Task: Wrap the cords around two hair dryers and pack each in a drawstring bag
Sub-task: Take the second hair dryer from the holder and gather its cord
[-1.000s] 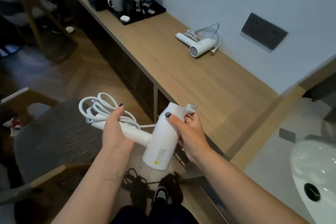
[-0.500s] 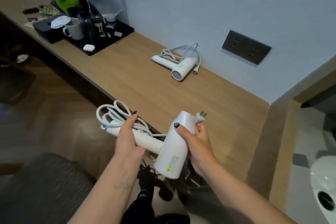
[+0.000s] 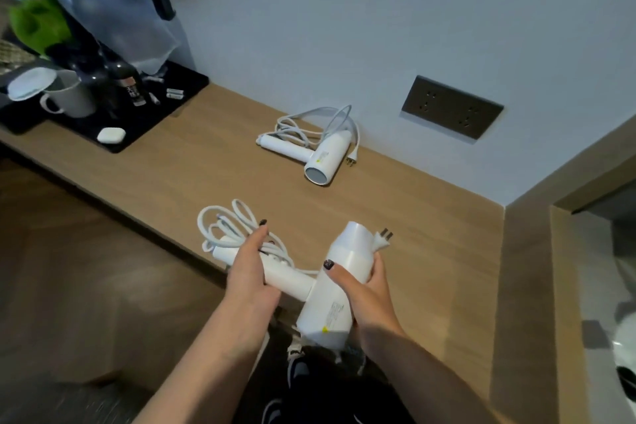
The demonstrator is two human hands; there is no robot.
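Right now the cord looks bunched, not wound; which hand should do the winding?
Probably the left hand: it already holds the cord loops against the handle, while the right hand grips the held dryer's barrel and pins the plug.

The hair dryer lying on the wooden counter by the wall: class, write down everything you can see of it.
The hair dryer on the counter is white and looks like smooth plastic. It lies on its side on the wooden counter, near the wall, its round barrel mouth facing the camera and its handle stretching left. Its white cord lies in loose loops behind it, not wrapped, and the plug rests on the counter to its right. A small yellow label marks the barrel. No hand touches it.
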